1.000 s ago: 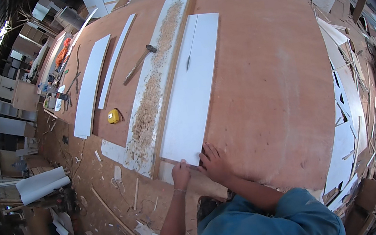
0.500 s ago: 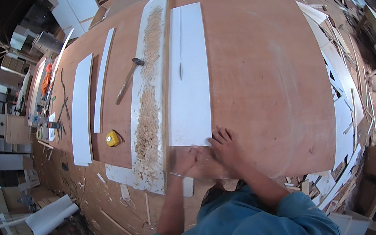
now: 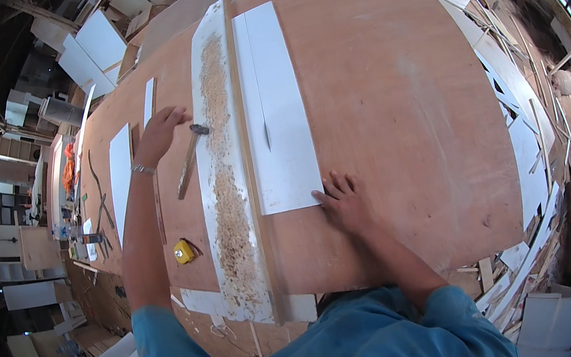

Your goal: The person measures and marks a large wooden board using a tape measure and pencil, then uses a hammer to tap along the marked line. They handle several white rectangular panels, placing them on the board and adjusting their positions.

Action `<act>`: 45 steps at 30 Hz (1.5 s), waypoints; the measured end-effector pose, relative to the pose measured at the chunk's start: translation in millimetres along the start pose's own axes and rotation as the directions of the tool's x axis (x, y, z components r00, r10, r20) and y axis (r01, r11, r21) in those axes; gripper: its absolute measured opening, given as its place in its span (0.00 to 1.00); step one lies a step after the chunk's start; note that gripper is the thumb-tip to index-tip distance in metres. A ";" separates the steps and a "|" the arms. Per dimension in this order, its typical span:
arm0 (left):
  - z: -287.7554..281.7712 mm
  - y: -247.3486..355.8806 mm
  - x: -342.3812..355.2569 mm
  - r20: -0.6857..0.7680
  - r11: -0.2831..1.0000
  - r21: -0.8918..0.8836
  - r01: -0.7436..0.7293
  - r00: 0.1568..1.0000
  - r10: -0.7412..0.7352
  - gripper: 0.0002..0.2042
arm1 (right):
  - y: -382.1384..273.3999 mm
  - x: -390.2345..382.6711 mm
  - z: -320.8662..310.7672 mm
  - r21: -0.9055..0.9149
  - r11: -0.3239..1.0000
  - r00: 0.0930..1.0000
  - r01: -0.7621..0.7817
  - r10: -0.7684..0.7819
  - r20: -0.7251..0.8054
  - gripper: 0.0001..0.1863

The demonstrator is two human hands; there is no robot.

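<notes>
My left hand [image 3: 159, 134] is stretched out over the brown plywood table [image 3: 400, 111], fingers spread, just left of a hammer [image 3: 189, 159] with a wooden handle; it holds nothing. My right hand [image 3: 342, 202] lies flat on the table with its fingertips on the near right corner of a long white board [image 3: 276, 99]. Left of that board runs a thin wooden strip [image 3: 247, 147], then a long white panel covered with sawdust [image 3: 226, 187].
A yellow tape measure [image 3: 183, 251] lies near the table's front left. Narrow white boards [image 3: 121, 176] lie at the left. White offcuts and scrap wood [image 3: 529, 144] crowd the right edge and floor. Stacked panels [image 3: 92, 48] stand at the back left.
Both hands were together at the near end of the white board. Now my left hand has reached far out toward the hammer, and my right hand stays on the board's corner. The view shifted forward.
</notes>
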State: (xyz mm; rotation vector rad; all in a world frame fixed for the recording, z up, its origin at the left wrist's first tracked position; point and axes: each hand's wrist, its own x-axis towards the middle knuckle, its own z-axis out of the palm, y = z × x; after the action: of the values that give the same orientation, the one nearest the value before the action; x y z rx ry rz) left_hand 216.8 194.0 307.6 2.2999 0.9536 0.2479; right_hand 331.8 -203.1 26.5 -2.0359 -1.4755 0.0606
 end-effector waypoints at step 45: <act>207.8 -77.9 291.5 0.265 0.550 0.819 -0.166 0.959 -0.105 0.52 | 111.4 205.2 -20.9 -0.239 0.911 0.927 -0.336 0.277 -0.252 0.22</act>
State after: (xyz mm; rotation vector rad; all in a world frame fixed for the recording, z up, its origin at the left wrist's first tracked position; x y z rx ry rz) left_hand 463.6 337.5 78.1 3.0921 0.9968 -0.6974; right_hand 511.1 -54.0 51.1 -2.4045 -1.0664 -0.2442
